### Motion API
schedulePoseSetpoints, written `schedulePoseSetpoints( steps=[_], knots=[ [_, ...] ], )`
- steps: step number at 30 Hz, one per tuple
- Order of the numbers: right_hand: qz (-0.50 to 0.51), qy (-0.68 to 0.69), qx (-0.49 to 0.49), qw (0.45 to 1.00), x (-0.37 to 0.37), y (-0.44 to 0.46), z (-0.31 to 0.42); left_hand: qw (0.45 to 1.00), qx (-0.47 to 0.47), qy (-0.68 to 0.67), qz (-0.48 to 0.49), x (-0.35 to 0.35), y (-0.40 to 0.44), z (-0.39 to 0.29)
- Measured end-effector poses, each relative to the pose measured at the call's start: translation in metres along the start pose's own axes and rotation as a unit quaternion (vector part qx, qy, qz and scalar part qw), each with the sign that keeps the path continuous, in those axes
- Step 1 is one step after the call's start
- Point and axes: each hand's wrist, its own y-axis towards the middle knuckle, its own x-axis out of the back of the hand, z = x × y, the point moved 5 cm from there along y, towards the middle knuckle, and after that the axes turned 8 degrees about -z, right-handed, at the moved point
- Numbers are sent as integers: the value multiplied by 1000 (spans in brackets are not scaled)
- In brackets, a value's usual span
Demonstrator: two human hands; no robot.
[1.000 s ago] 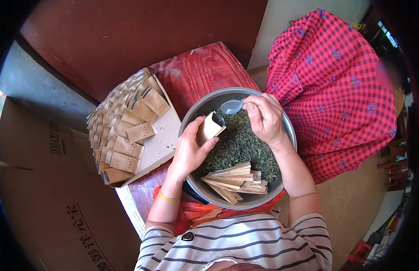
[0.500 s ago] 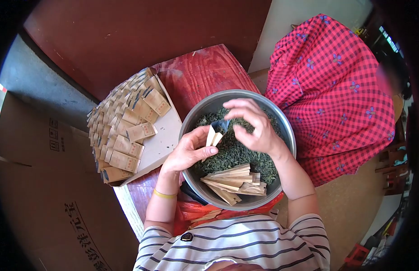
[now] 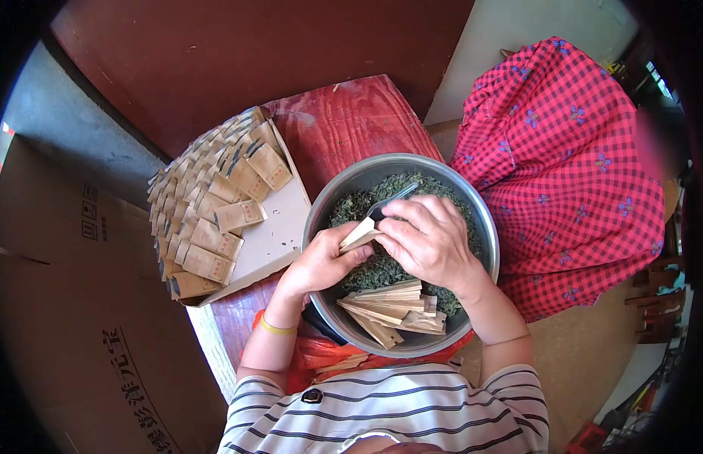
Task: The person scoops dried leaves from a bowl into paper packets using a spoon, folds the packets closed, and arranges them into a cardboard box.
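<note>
A metal bowl [image 3: 487,257] holds dark green dried leaves [image 3: 381,276] and a fan of flat brown paper packets [image 3: 389,303] near its front. Over the bowl's left part, my left hand [image 3: 325,261] grips a small paper packet [image 3: 357,236] between thumb and fingers. My right hand [image 3: 431,238] is at the packet's upper right end, its fingertips pressed on the packet's edge. A clear plastic spoon [image 3: 397,198] sticks up and to the right from the packet's mouth; its lower end is hidden.
Left of the bowl, a shallow cardboard tray [image 3: 279,234] bears many filled brown packets [image 3: 207,261]. Both stand on a red wooden table [image 3: 351,121]. A person in a red checked garment [image 3: 563,174] is at the right. A large cardboard box [image 3: 86,318] stands at the left.
The spoon has gone from my raised right hand to the packet's mouth. My right hand has moved down and left onto the packet. My left hand and the packet have turned slightly.
</note>
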Motion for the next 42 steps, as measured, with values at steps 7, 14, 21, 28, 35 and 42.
schedulePoseSetpoints(
  steps=[7,14,21,28,35,42],
  knots=[
    [59,174,-101,978,-10,-8,-1,993,13,100,-54,3,-1,-16],
    [237,248,-141,929,-24,-19,-4,985,-34,166,-45,1,-1,-17],
    [268,252,-135,920,-32,-21,-1,976,-39,216,3,-3,-2,-12],
    [310,242,-150,907,-41,-29,0,972,-61,225,21,-5,-3,-12],
    [199,290,-173,920,-38,-26,-9,982,-86,164,17,-5,-3,-12],
    [152,236,-151,948,-18,-14,-13,990,-64,121,33,-5,-3,-21]
  ],
)
